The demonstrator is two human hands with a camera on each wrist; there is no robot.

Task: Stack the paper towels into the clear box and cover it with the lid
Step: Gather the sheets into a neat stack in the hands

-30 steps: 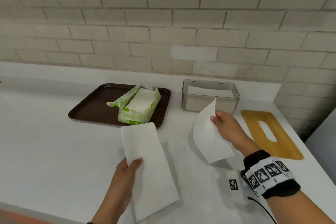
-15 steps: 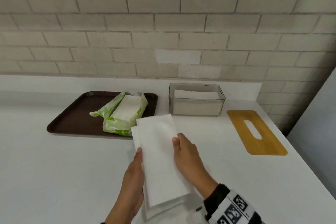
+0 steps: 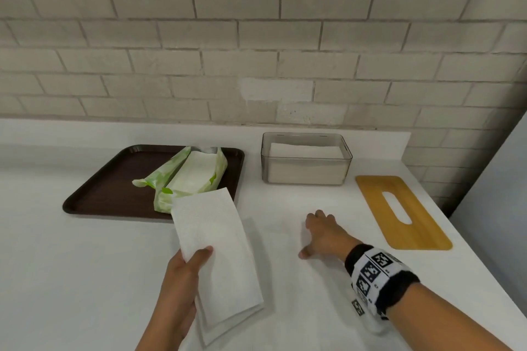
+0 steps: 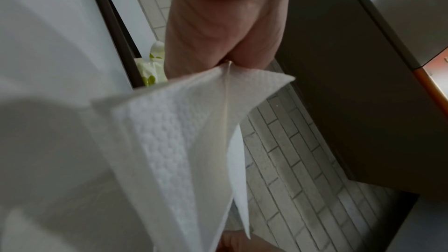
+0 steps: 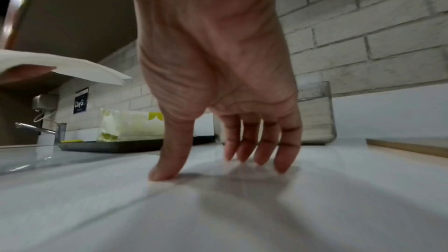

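Observation:
My left hand (image 3: 194, 262) grips a small stack of folded white paper towels (image 3: 216, 248) by its near end, thumb on top, just above the counter; the towels (image 4: 189, 141) fill the left wrist view. My right hand (image 3: 319, 234) is to their right, fingers spread and straight, with the fingertips (image 5: 254, 158) touching the white counter and holding nothing. The clear box (image 3: 306, 177) stands at the back with white towels stacked inside. Its wooden lid (image 3: 399, 225), with a slot, lies flat to the right of the box.
A brown tray (image 3: 108, 188) at the back left carries an opened green pack of towels (image 3: 191, 177). A brick wall runs behind the counter. A tap (image 5: 38, 129) shows far left in the right wrist view. The counter's right edge is just past the lid.
My right hand has let go of the towels and moved right and down onto the counter. My left hand still holds the stack, now with the added sheet on it.

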